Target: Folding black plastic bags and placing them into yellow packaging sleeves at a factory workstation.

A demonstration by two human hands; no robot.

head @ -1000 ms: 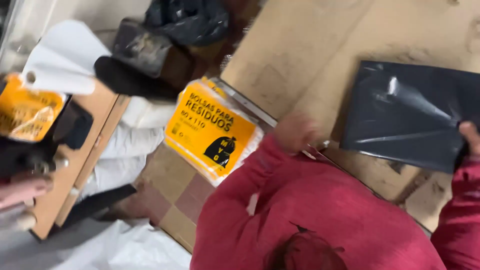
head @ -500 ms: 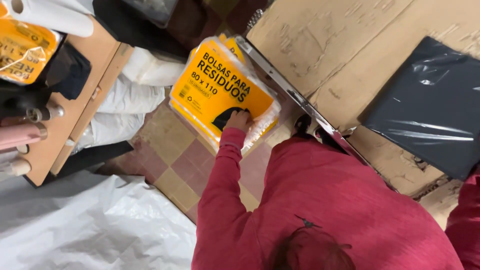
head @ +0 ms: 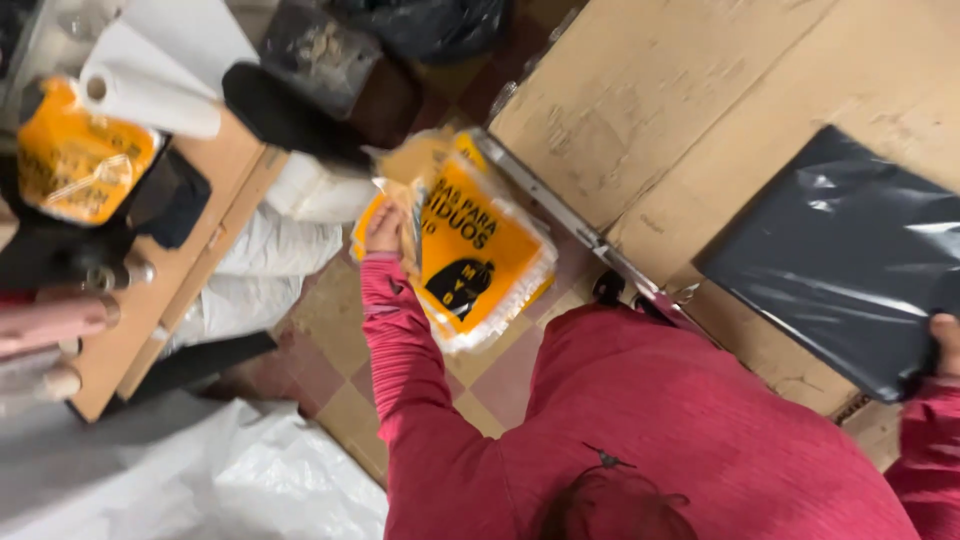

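Progress approx halfway: left hand clamped on yellow bag pack, lifted off tiled floor at 9 o'clock; right hand grips black bag flat on cardboard-covered desk, 3 o'clock, hands well apart.

— Where does the head camera sit?

— High on the person's head, looking almost straight down over the red-sleeved chest to the checkered tile floor.

— How near is it?

— Close: the left hand on the orange plastic packet with black print fills the middle. The right hand is cut by the right edge, on the flat black plastic sheet.

— What frames the view?

— A brown cardboard-covered table far right, a wooden shelf board left. There is only this one view.
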